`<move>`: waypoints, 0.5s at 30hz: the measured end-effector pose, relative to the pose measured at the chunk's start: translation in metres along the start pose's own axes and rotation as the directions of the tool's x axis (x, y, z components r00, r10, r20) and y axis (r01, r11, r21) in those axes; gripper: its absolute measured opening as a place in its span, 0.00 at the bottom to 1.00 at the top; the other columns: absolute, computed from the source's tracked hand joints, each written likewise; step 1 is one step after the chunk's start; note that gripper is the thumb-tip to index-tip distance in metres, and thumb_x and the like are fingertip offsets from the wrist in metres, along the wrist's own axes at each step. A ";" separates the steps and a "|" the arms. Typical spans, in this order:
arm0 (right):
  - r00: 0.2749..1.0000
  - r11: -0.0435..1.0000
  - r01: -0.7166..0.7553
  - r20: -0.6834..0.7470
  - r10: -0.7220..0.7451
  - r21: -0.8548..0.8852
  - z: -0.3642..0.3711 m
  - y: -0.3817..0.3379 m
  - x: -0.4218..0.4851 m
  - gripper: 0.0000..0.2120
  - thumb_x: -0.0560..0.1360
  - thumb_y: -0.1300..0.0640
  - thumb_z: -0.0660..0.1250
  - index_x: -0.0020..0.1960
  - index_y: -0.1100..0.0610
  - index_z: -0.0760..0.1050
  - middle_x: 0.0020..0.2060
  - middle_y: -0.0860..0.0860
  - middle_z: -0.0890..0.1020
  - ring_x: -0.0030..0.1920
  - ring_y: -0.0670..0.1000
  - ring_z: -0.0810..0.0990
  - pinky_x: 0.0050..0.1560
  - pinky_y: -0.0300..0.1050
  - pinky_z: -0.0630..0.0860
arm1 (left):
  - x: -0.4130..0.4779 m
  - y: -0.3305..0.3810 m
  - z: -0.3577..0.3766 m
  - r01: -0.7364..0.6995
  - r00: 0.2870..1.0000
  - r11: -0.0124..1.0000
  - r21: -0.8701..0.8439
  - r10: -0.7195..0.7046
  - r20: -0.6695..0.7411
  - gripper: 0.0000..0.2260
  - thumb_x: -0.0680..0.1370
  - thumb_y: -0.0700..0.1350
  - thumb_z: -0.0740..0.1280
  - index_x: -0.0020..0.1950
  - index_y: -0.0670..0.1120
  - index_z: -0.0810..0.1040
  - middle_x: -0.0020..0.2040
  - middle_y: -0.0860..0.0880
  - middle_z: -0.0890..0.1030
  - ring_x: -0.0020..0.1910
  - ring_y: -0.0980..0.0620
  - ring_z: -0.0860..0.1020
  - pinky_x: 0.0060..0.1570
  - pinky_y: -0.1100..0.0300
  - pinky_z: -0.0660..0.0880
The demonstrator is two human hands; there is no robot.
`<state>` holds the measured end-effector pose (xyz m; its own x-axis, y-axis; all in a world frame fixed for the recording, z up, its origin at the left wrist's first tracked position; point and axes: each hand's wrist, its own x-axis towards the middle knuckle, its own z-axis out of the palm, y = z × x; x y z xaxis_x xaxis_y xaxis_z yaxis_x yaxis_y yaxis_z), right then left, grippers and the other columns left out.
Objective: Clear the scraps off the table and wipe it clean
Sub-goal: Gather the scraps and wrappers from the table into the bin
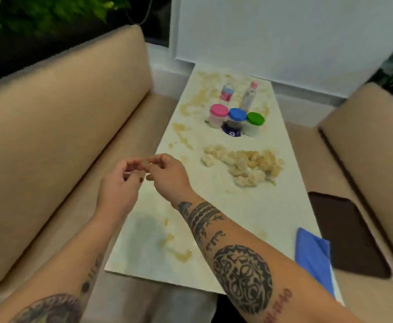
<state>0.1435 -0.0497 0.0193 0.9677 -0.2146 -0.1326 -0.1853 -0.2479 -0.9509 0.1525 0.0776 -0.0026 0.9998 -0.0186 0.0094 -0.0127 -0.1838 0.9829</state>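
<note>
My table (249, 206), smeared along its length, stretches beyond and under my hands; the scrap heap (242, 166) lies right of my fingertips, looking soft, crumbly and light, best scooped from its edges. The blue cloth (312, 252) waits by my right elbow. My left hand (118, 183) and right hand (167, 173) meet, fingers curled; whether they pinch a crumb I cannot tell.

Both hands, left hand (118, 183) and right hand (167, 173), meet with curled fingers (132, 164) above the pale stone desk (249, 206); a heap of beige food scraps (244, 166) lies beyond, a folded blue cloth (312, 255) near right.
</note>
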 end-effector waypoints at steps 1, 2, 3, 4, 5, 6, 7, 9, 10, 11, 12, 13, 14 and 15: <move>0.999 1.000 -0.020 -0.039 0.021 0.023 -0.033 0.002 0.001 0.06 0.77 0.55 0.67 0.53 0.50 0.78 0.49 0.52 0.85 0.47 0.53 0.85 0.49 0.48 0.80 | 0.004 0.011 0.028 -0.012 0.997 1.000 0.001 0.012 0.070 0.17 0.80 0.36 0.61 0.52 0.60 0.78 0.49 0.58 0.84 0.46 0.51 0.81 0.48 0.52 0.77; 0.995 0.998 -0.037 -0.087 0.041 0.048 -0.065 0.003 0.001 0.06 0.77 0.57 0.66 0.53 0.50 0.78 0.48 0.51 0.85 0.45 0.51 0.85 0.45 0.46 0.78 | 0.006 0.023 0.054 -0.021 0.990 1.000 0.005 0.020 0.139 0.17 0.81 0.37 0.61 0.53 0.60 0.78 0.50 0.57 0.84 0.46 0.51 0.81 0.49 0.52 0.77; 0.988 0.996 -0.058 -0.136 0.067 0.064 -0.096 0.007 0.000 0.07 0.77 0.58 0.66 0.53 0.50 0.78 0.48 0.51 0.85 0.43 0.50 0.84 0.42 0.44 0.76 | 0.009 0.032 0.079 -0.029 0.980 1.000 0.012 0.026 0.197 0.17 0.81 0.37 0.61 0.53 0.60 0.78 0.50 0.57 0.84 0.46 0.51 0.81 0.49 0.52 0.78; 0.980 0.994 -0.080 -0.177 0.092 0.078 -0.124 0.013 0.000 0.07 0.78 0.59 0.65 0.54 0.50 0.78 0.49 0.51 0.85 0.42 0.49 0.84 0.41 0.42 0.75 | 0.011 0.039 0.102 -0.037 0.969 0.999 0.029 0.029 0.244 0.16 0.81 0.38 0.61 0.53 0.60 0.78 0.49 0.58 0.84 0.46 0.51 0.82 0.49 0.52 0.78; 0.969 0.990 -0.101 -0.214 0.119 0.093 -0.149 0.020 -0.001 0.08 0.78 0.59 0.65 0.55 0.51 0.78 0.49 0.51 0.84 0.42 0.48 0.83 0.39 0.41 0.74 | 0.013 0.044 0.123 -0.040 0.958 0.998 0.049 0.024 0.286 0.15 0.81 0.38 0.61 0.53 0.60 0.78 0.49 0.59 0.84 0.47 0.52 0.82 0.50 0.51 0.79; 0.957 0.986 -0.122 -0.250 0.147 0.111 -0.172 0.029 -0.002 0.07 0.79 0.59 0.65 0.55 0.52 0.78 0.50 0.51 0.84 0.41 0.47 0.82 0.38 0.40 0.74 | 0.015 0.048 0.143 -0.040 0.946 0.997 0.069 0.016 0.324 0.15 0.81 0.39 0.62 0.53 0.60 0.78 0.49 0.59 0.84 0.47 0.52 0.82 0.50 0.51 0.79; 0.942 0.982 -0.144 -0.286 0.174 0.121 -0.194 0.038 -0.002 0.07 0.79 0.59 0.65 0.55 0.52 0.78 0.50 0.52 0.84 0.41 0.47 0.82 0.37 0.40 0.74 | 0.018 0.050 0.161 -0.039 0.933 0.996 0.086 0.006 0.361 0.14 0.81 0.39 0.62 0.53 0.59 0.79 0.49 0.59 0.84 0.48 0.52 0.82 0.51 0.51 0.80; 0.908 0.974 -0.186 -0.355 0.221 0.130 -0.233 0.061 0.002 0.06 0.79 0.59 0.65 0.55 0.53 0.78 0.51 0.52 0.84 0.41 0.48 0.82 0.36 0.38 0.74 | 0.024 0.052 0.195 -0.028 0.910 0.992 0.121 -0.025 0.413 0.13 0.81 0.40 0.62 0.53 0.57 0.80 0.50 0.58 0.84 0.49 0.52 0.82 0.52 0.50 0.80; 0.893 0.971 -0.202 -0.383 0.236 0.126 -0.251 0.072 0.006 0.06 0.79 0.59 0.65 0.55 0.53 0.79 0.51 0.52 0.84 0.42 0.49 0.83 0.36 0.38 0.75 | 0.027 0.052 0.211 -0.020 0.899 0.991 0.135 -0.042 0.436 0.12 0.81 0.40 0.62 0.53 0.57 0.80 0.49 0.57 0.84 0.49 0.52 0.82 0.53 0.50 0.80; 0.879 0.969 -0.220 -0.408 0.247 0.113 -0.267 0.083 0.011 0.07 0.79 0.59 0.65 0.55 0.53 0.79 0.50 0.51 0.83 0.44 0.50 0.83 0.38 0.39 0.76 | 0.031 0.052 0.227 -0.013 0.888 0.989 0.148 -0.057 0.457 0.12 0.81 0.41 0.62 0.52 0.57 0.80 0.49 0.57 0.84 0.50 0.52 0.82 0.53 0.50 0.80; 0.865 0.967 -0.237 -0.432 0.254 0.094 -0.282 0.095 0.017 0.07 0.79 0.58 0.65 0.55 0.52 0.79 0.50 0.49 0.83 0.47 0.51 0.83 0.41 0.40 0.78 | 0.035 0.052 0.243 -0.017 0.879 0.987 0.161 -0.062 0.474 0.11 0.81 0.41 0.63 0.51 0.57 0.81 0.49 0.57 0.84 0.50 0.52 0.82 0.53 0.52 0.79; 0.852 0.965 -0.252 -0.457 0.256 0.070 -0.297 0.106 0.025 0.07 0.79 0.58 0.65 0.55 0.52 0.80 0.51 0.48 0.83 0.48 0.51 0.83 0.44 0.41 0.78 | 0.040 0.051 0.258 -0.027 0.870 0.985 0.169 -0.060 0.489 0.11 0.81 0.42 0.63 0.50 0.57 0.81 0.49 0.57 0.84 0.50 0.53 0.81 0.52 0.54 0.79; 0.841 0.962 -0.270 -0.479 0.253 0.035 -0.311 0.117 0.033 0.08 0.80 0.57 0.64 0.55 0.52 0.80 0.52 0.48 0.82 0.49 0.50 0.82 0.46 0.41 0.78 | 0.045 0.051 0.274 -0.046 0.862 0.982 0.185 -0.054 0.504 0.11 0.81 0.42 0.63 0.50 0.57 0.81 0.49 0.57 0.84 0.50 0.54 0.81 0.49 0.58 0.78; 0.834 0.957 -0.288 -0.493 0.248 -0.007 -0.323 0.127 0.042 0.09 0.80 0.57 0.63 0.57 0.52 0.80 0.52 0.47 0.82 0.48 0.48 0.81 0.44 0.40 0.76 | 0.050 0.050 0.291 -0.071 0.854 0.975 0.212 -0.051 0.518 0.10 0.82 0.43 0.63 0.50 0.57 0.81 0.49 0.57 0.83 0.49 0.56 0.81 0.46 0.61 0.76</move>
<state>0.1055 -0.3957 -0.0163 0.6771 -0.7058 -0.2083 -0.4578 -0.1824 -0.8701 0.1971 -0.2182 -0.0064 0.8460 -0.5152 -0.1370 -0.0864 -0.3861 0.9184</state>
